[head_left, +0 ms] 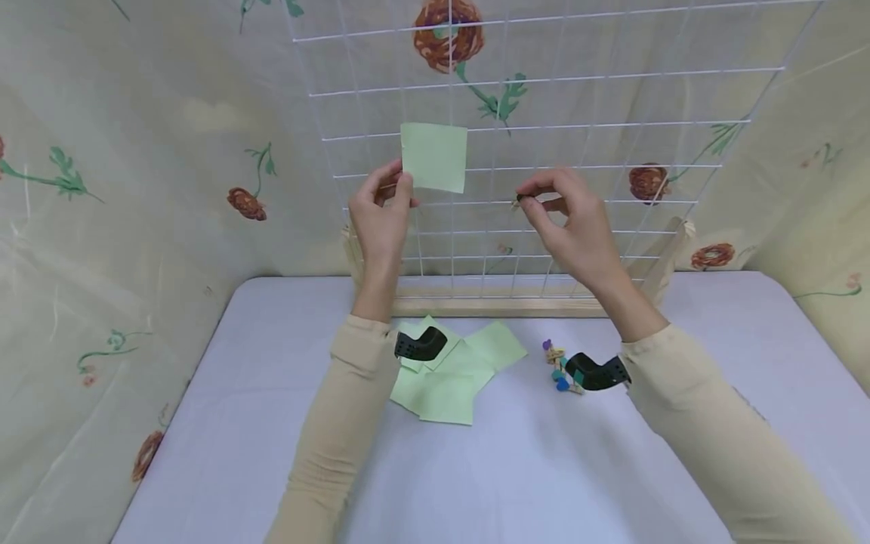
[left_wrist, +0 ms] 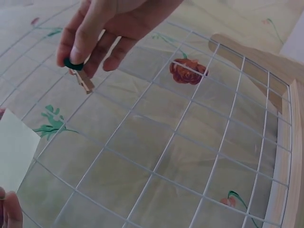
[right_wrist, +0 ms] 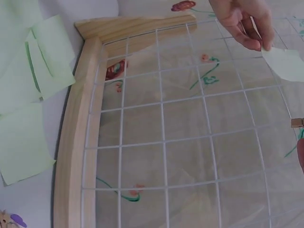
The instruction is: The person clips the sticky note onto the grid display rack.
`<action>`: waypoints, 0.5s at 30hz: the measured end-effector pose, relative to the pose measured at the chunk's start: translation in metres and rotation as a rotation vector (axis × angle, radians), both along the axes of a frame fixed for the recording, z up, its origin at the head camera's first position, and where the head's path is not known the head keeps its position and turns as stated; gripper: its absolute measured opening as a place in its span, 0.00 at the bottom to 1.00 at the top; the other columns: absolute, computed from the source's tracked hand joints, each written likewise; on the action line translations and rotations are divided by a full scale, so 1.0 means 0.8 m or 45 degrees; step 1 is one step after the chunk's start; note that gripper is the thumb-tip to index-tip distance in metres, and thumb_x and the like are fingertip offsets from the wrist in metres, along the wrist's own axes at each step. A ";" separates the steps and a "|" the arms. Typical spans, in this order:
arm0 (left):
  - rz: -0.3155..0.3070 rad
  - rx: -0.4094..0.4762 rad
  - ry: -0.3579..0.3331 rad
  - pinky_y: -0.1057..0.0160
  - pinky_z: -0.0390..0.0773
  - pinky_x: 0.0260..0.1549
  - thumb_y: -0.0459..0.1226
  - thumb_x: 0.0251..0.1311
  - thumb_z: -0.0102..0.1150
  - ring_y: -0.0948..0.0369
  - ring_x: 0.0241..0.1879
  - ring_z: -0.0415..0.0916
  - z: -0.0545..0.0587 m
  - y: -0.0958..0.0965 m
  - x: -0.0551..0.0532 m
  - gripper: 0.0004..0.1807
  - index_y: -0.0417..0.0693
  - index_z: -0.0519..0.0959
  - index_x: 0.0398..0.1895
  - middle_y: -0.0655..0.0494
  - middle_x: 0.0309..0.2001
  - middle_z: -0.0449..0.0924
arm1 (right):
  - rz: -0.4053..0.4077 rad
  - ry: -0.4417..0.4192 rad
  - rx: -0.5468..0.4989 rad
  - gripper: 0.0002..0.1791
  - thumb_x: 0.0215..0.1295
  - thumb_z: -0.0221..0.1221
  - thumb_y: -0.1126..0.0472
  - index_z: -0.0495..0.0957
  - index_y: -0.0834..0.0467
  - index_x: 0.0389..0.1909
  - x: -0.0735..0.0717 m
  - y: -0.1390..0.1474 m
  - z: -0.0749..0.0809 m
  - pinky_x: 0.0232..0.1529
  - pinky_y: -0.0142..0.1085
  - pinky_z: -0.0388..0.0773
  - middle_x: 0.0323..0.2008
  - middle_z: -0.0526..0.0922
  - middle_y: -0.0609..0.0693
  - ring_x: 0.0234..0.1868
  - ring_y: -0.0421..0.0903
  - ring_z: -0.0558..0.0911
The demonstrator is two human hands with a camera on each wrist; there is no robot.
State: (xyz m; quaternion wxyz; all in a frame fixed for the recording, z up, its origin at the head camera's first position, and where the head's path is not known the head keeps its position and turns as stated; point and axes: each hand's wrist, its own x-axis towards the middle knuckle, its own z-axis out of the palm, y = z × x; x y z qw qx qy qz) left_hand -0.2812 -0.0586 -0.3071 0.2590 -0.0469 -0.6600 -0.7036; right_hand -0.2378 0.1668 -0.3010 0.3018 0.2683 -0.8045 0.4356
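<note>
My left hand [head_left: 384, 208] pinches a pale green square of paper [head_left: 435, 157] by its lower left corner, in front of the white wire grid [head_left: 476, 257]. To the right, my right hand [head_left: 567, 215] holds a small wooden clothespin [left_wrist: 84, 81] between thumb and forefinger. A dark green piece covers the clothespin's top end, and its wooden tip points down and away from the fingers. In the right wrist view only the clothespin's wooden end and a bit of a fingertip show at the right edge.
The grid stands upright in a wooden base [head_left: 503, 307] at the table's back edge. Several green paper sheets [head_left: 445, 397] lie overlapping on the white tabletop [head_left: 476, 483]. Right of them is a small heap of clothespins [head_left: 557, 363] with coloured ends. Flowered cloth [head_left: 170, 227] hangs around.
</note>
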 end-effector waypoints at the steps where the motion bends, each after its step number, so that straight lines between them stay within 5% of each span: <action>1: -0.002 0.000 -0.002 0.64 0.82 0.32 0.34 0.60 0.59 0.59 0.31 0.76 0.001 0.000 0.000 0.13 0.44 0.81 0.48 0.50 0.39 0.80 | 0.006 0.003 -0.005 0.08 0.64 0.55 0.71 0.77 0.66 0.43 0.000 -0.001 0.004 0.44 0.21 0.73 0.42 0.79 0.55 0.46 0.42 0.76; 6: -0.030 0.035 -0.025 0.65 0.82 0.31 0.33 0.60 0.59 0.61 0.33 0.75 0.010 0.001 0.001 0.14 0.41 0.80 0.49 0.49 0.40 0.79 | 0.026 0.029 -0.019 0.08 0.65 0.54 0.69 0.77 0.66 0.43 -0.002 -0.005 0.020 0.43 0.22 0.73 0.41 0.78 0.53 0.46 0.43 0.77; 15: -0.030 0.040 -0.014 0.65 0.82 0.30 0.29 0.59 0.58 0.61 0.31 0.75 0.032 0.000 0.023 0.13 0.36 0.80 0.47 0.47 0.38 0.79 | -0.004 0.021 0.004 0.08 0.65 0.55 0.68 0.77 0.65 0.44 -0.008 -0.012 0.034 0.44 0.23 0.73 0.42 0.79 0.53 0.46 0.36 0.76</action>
